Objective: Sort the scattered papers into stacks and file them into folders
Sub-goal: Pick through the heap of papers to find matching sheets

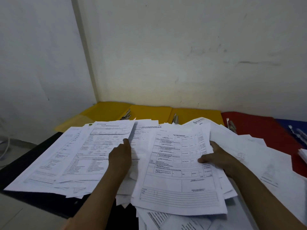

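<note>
Printed white papers (pixel 49 163) lie spread over a dark table. My left hand (pixel 120 156) holds the right edge of a form sheet (pixel 103 146), thumb on top, lifting that edge off the pile. My right hand (pixel 217 156) grips a stack of table-printed sheets (pixel 177 171) at its right edge, thumb on top and fingers underneath. Behind the papers lie open folders: two yellow folders (pixel 106 110) (pixel 196 115), a red folder (pixel 259 125) and a blue folder (pixel 294 127), each with a metal clip.
The dark table (pixel 21 170) ends at the left, with pale floor beyond. White walls meet in a corner behind the folders. A small paper stack (pixel 303 155) sits at the right edge. More loose sheets (pixel 174 221) lie near the bottom.
</note>
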